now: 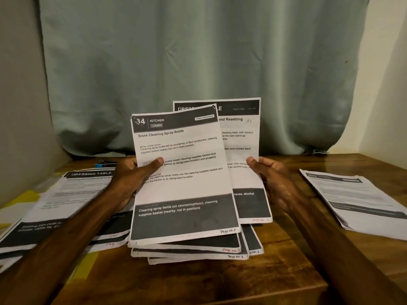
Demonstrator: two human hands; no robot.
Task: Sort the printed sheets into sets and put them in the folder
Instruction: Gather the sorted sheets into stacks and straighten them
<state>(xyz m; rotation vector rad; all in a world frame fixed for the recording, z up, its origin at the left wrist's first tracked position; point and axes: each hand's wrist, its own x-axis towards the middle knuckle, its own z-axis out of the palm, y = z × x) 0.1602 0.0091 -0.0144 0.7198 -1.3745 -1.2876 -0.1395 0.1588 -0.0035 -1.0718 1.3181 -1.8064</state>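
Observation:
My left hand (130, 179) grips the left edge of a fanned stack of printed sheets, thumb on the front sheet headed "KITCHEN – Store Cleaning Spray Bottle" (182, 186). My right hand (273, 183) holds the right edge of a sheet headed "DRESSING TABLE" (240, 137), which stands up behind the front one. Several more sheets (193, 252) fan out beneath, their lower ends resting on the wooden table (275, 260). A pile of "DRESSING TABLE" sheets (72, 194) lies at the left, and another pile of sheets (356, 201) lies at the right.
A yellow folder (26, 197) lies under the left pile. A small blue and black object (103, 164) sits at the back left of the table. A grey-green curtain (198, 62) hangs behind. The table's front edge runs just below the stack.

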